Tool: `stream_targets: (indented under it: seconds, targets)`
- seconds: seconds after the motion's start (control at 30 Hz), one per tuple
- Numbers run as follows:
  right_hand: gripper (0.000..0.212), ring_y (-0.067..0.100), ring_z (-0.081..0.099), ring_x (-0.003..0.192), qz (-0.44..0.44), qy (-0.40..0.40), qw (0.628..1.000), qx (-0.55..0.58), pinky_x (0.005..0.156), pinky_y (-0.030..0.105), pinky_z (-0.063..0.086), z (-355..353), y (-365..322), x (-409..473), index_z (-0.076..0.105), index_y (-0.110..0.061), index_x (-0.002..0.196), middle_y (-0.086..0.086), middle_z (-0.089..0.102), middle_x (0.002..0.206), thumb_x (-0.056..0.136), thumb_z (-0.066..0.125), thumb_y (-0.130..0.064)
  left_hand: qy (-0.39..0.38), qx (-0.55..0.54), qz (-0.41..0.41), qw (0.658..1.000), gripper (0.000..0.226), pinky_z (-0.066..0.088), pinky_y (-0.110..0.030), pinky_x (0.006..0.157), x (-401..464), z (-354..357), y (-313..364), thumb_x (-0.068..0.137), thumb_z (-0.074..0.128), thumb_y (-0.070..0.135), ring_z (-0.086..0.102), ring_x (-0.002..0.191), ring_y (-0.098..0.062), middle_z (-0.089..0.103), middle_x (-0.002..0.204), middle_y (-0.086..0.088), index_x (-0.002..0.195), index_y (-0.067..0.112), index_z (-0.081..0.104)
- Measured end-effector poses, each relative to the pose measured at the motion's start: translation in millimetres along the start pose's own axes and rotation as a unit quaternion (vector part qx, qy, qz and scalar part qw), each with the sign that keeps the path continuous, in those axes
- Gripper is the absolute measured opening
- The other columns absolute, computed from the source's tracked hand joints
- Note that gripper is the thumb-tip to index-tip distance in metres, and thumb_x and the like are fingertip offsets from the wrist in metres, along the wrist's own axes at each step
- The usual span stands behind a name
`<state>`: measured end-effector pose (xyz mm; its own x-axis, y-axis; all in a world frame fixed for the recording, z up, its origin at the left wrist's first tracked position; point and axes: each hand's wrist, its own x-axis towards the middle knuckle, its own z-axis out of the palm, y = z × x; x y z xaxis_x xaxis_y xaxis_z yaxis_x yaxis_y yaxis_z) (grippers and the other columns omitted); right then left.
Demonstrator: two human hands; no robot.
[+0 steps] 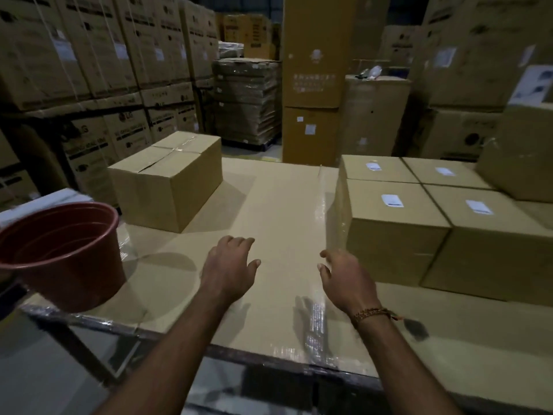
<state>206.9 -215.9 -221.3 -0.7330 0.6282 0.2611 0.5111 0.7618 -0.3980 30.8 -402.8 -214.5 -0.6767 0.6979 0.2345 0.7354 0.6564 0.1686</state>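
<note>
- A dim warehouse, walled with stacked brown shipping cartons (pixel 89 55); a cardboard-covered surface (pixel 284 205) fills the foreground.
- The left grip (pixel 230 265) and right grip (pixel 347 274) reach low over the surface, fingers loosely spread, holding nothing.
- A sealed brown cardboard box with a white label (pixel 395 232) sits just right of the right grip, not touching it.
- A taped plain carton (pixel 167 181) lies ahead-left of the left grip, and a red-brown plastic bucket (pixel 68 259) stands well to its left.

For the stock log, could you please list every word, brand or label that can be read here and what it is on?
"LG": on the stacked cartons at left; the smaller print under it is blurred.
White stickers on the four sealed boxes at right: too blurred to read.
Print and stickers on the tall carton behind: too blurred to read.
</note>
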Motion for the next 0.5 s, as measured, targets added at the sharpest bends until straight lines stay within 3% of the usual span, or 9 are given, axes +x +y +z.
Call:
stream_targets:
  seconds: [0.17,0.5]
  targets:
    - [0.022,0.025,0.063,0.108,0.04,0.058,0.997,-0.035,0.08,0.036,0.053,-75,53,-34,0.065,-0.023,0.119,0.0,0.064,0.114,0.102,0.056,-0.036,0.038,0.001,0.065,0.997,0.06,0.041,-0.041,0.113,2,-29,74,0.103,0.054,0.049,0.043,0.141,-0.024,0.053,0.154,0.001,0.155,0.022,0.046]
    - [0.028,0.023,0.064,0.108,0.092,0.167,0.979,-0.067,0.084,0.038,0.056,-221,182,-38,0.066,-0.023,0.128,0.001,0.068,0.121,0.104,0.059,-0.033,0.11,-0.041,0.173,0.978,0.06,0.043,-0.042,0.111,47,-54,269,0.1,0.058,0.049,0.045,0.141,-0.023,0.055,0.152,0.002,0.154,0.023,0.049]
